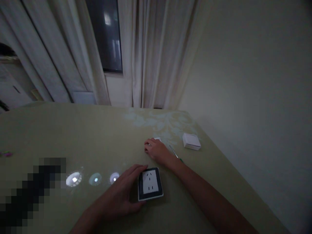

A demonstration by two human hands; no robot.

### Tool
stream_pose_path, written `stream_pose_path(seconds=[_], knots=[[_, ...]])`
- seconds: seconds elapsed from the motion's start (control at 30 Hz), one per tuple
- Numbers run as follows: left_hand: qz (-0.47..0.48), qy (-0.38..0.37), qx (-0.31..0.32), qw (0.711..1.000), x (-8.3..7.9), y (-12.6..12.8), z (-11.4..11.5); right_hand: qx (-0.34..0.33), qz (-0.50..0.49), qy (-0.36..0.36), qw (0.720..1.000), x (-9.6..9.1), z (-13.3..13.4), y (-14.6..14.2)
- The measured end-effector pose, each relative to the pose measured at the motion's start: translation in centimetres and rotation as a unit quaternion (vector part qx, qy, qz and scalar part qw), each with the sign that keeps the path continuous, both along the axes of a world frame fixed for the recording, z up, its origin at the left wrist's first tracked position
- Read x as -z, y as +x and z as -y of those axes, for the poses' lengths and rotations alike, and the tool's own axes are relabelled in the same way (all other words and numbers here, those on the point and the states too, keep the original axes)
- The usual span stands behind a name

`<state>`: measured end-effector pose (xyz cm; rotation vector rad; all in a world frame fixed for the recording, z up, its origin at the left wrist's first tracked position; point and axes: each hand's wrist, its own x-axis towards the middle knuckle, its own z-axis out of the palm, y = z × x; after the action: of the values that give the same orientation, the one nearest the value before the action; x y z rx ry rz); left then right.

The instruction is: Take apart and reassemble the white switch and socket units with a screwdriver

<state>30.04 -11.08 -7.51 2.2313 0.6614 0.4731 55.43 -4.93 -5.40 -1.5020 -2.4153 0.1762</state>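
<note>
Close to the near side of the table, my left hand [124, 191] grips a square wall socket [150, 183] by its left side. The socket has a white face with plug slots, a dark frame and a pale outer edge. Farther forward, my right hand [156, 149] rests on the table with its fingers curled down over something. A bit of a white item [158, 139] peeks out behind those fingers; its kind is hidden. Just right of that hand lies a screwdriver [174, 152], its green handle partly covered by my right forearm.
A small white box [191, 141] stands near the table's right edge, beside the wall. Light curtains [161, 52] and a dark window [106, 35] are behind the table [73, 136]. A small purple-and-green item [6, 153] lies at far left. A blurred dark shape covers the lower left.
</note>
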Motion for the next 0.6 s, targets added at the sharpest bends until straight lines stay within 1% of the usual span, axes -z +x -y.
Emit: stream_pose_path(seconds=[0.07, 0.13, 0.27, 0.33, 0.4, 0.5, 0.6], knots=[[-0.003, 0.003, -0.005, 1.000, 0.4, 0.3, 0.1, 0.016, -0.049, 0.004, 0.999, -0.5, 0.8, 0.1], [0.001, 0.014, -0.012, 1.000, 0.7, 0.6, 0.3, 0.041, -0.109, 0.012, 0.993, -1.1, 2.6, 0.6], [0.001, 0.060, -0.040, 0.997, 1.5, 1.0, 0.5, 0.088, -0.228, 0.024, 0.969, -2.0, 8.4, 2.2], [-0.004, 0.078, -0.048, 0.996, 1.8, 1.0, 0.5, 0.106, -0.262, 0.027, 0.959, -1.7, 11.2, 2.8], [-0.002, 0.084, -0.047, 0.995, 1.9, 1.0, 0.4, 0.113, -0.327, 0.011, 0.938, -1.2, 13.1, 3.1], [0.007, 0.091, -0.039, 0.995, 2.0, 0.9, 0.1, 0.122, -0.381, 0.003, 0.917, -0.3, 14.2, 3.1], [-0.001, 0.108, -0.034, 0.994, 2.1, 0.8, 0.0, 0.124, -0.372, 0.016, 0.920, 0.2, 14.0, 2.7]])
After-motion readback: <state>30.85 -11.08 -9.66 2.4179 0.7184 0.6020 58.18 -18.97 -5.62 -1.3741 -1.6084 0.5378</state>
